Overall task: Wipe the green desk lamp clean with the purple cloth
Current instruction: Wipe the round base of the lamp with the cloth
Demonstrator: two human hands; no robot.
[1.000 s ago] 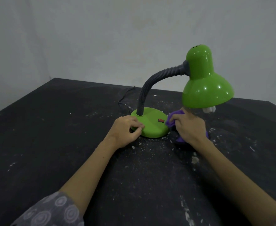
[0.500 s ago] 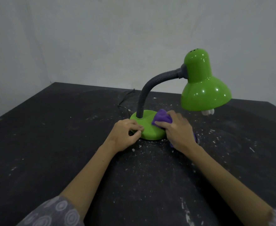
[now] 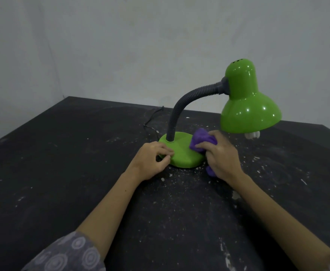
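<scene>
The green desk lamp stands on a black table, its round base [image 3: 181,151] in the middle of the view, a grey flexible neck [image 3: 181,106] curving up to the shiny green shade [image 3: 248,108] at the right. My left hand [image 3: 152,160] pinches the base's left rim with thumb and fingers. My right hand [image 3: 220,157] grips the bunched purple cloth [image 3: 201,138] and presses it on the right side of the base. A bit of cloth shows under my wrist.
The black table [image 3: 62,173] is strewn with white dust and crumbs, thickest around the base and to the right. The lamp's black cord [image 3: 150,124] trails back toward the grey wall. A white bulb [image 3: 253,134] pokes out beneath the shade.
My right hand slid the cloth from beside the base up onto its top, then back toward the right edge. My left hand stayed on the rim. The view tilted upward.
</scene>
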